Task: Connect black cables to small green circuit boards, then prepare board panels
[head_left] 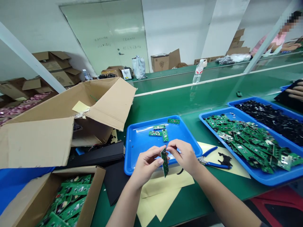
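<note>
My left hand [147, 164] and my right hand [183, 156] meet over the near edge of a blue tray [142, 142]. Both pinch a narrow green circuit board [164, 162] held upright between them, the left at its side, the right at its top. Several small green boards [162, 132] lie at the far side of that tray. Yellow paper sheets [163, 189] lie on the green table under my hands.
Blue-handled cutters [210, 160] lie right of my hands. A blue tray of green boards [248, 142] and one of black parts [272, 118] stand at right. Open cardboard boxes [71, 116] sit left, one holding boards [68, 198]. Another person's hand [294, 91] rests far right. A water bottle [199, 71] stands behind.
</note>
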Action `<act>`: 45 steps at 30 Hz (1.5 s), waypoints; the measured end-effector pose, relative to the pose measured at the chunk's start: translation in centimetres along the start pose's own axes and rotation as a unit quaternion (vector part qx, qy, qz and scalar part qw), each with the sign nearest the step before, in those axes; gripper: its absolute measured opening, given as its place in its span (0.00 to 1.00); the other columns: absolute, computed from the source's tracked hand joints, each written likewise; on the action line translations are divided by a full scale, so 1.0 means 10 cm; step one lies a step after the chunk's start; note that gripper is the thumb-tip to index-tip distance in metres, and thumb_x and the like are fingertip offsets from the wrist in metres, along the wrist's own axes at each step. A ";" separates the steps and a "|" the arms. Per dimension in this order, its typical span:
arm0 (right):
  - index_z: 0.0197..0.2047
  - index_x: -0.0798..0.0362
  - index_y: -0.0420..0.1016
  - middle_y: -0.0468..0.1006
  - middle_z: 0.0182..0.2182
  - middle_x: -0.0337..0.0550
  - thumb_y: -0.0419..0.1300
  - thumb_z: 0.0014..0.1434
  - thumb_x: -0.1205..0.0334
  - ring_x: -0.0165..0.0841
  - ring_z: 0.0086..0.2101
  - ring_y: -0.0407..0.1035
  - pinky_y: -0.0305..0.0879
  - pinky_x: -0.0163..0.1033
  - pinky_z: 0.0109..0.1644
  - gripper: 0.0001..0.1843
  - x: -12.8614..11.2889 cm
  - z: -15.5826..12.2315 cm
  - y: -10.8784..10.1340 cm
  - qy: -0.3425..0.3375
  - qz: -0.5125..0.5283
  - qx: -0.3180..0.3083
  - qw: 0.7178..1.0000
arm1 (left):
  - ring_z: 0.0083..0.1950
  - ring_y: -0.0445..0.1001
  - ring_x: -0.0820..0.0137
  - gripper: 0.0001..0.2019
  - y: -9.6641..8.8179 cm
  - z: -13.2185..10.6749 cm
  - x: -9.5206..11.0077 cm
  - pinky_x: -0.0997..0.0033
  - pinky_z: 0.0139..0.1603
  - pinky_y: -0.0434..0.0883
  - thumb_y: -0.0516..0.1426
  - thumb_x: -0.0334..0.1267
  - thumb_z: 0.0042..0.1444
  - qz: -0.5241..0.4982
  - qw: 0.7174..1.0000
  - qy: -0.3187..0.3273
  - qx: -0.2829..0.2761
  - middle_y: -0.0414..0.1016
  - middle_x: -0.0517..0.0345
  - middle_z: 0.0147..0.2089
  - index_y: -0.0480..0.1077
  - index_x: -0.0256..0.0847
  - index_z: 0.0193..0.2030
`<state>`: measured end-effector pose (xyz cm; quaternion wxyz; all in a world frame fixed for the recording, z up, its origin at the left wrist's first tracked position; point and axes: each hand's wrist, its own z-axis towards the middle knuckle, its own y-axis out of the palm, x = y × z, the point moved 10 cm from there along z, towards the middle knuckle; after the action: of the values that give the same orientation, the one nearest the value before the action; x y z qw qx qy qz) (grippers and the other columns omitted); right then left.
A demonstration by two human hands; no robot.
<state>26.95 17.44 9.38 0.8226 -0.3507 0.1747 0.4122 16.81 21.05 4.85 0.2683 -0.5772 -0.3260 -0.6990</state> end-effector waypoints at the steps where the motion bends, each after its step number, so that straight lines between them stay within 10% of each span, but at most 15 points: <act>1: 0.30 0.53 0.65 0.72 0.23 0.40 0.51 0.60 0.63 0.28 0.25 0.66 0.61 0.32 0.29 0.08 -0.01 0.00 -0.01 -0.002 0.002 0.005 1.000 | 0.35 0.72 0.69 0.16 0.02 0.00 -0.02 0.68 0.36 0.70 0.61 0.39 0.47 -0.016 1.000 -0.011 -0.009 0.69 0.55 0.36 0.73 0.45 0.45; 14: 0.40 0.52 0.67 0.68 0.36 0.45 0.52 0.58 0.70 0.31 0.36 0.67 0.66 0.37 0.37 0.08 -0.11 0.00 -0.03 -0.083 0.048 -0.010 0.995 | 0.26 0.71 0.73 0.14 0.12 -0.08 -0.28 0.75 0.30 0.68 0.63 0.44 0.43 -0.097 0.975 -0.190 -0.057 0.74 0.53 0.25 0.75 0.33 0.31; 21: 0.40 0.52 0.65 0.69 0.36 0.48 0.53 0.56 0.68 0.37 0.40 0.65 0.64 0.47 0.44 0.07 0.14 -0.06 -0.50 0.032 0.035 0.196 0.979 | 0.40 0.72 0.67 0.13 -0.18 0.00 0.13 0.67 0.41 0.71 0.62 0.35 0.45 0.115 0.986 0.061 0.102 0.72 0.52 0.40 0.73 0.40 0.40; 28: 0.33 0.53 0.67 0.70 0.29 0.42 0.56 0.55 0.63 0.31 0.30 0.67 0.66 0.36 0.34 0.03 0.17 0.00 0.04 0.113 0.177 -0.025 0.977 | 0.41 0.71 0.69 0.16 0.01 -0.13 0.52 0.69 0.40 0.71 0.59 0.29 0.49 0.376 0.885 0.255 0.099 0.71 0.53 0.41 0.70 0.44 0.46; 42: 0.38 0.52 0.72 0.73 0.34 0.46 0.52 0.56 0.70 0.33 0.36 0.68 0.67 0.39 0.38 0.10 -0.13 0.00 0.04 -0.028 0.176 -0.067 0.982 | 0.39 0.71 0.70 0.13 -0.11 -0.10 0.41 0.70 0.39 0.72 0.57 0.33 0.51 0.322 0.918 0.195 0.127 0.70 0.54 0.39 0.69 0.42 0.45; 45: 0.39 0.53 0.71 0.73 0.33 0.46 0.51 0.57 0.66 0.32 0.34 0.69 0.67 0.40 0.37 0.09 0.01 -0.01 0.11 0.049 0.273 -0.088 0.957 | 0.41 0.71 0.69 0.12 -0.21 -0.13 0.44 0.68 0.41 0.72 0.56 0.34 0.52 0.314 0.912 0.206 0.166 0.69 0.53 0.40 0.68 0.42 0.45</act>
<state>26.14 17.90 8.75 0.6350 -0.3806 0.2668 0.6170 13.56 21.39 8.67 0.6272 -0.4405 -0.1768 -0.6175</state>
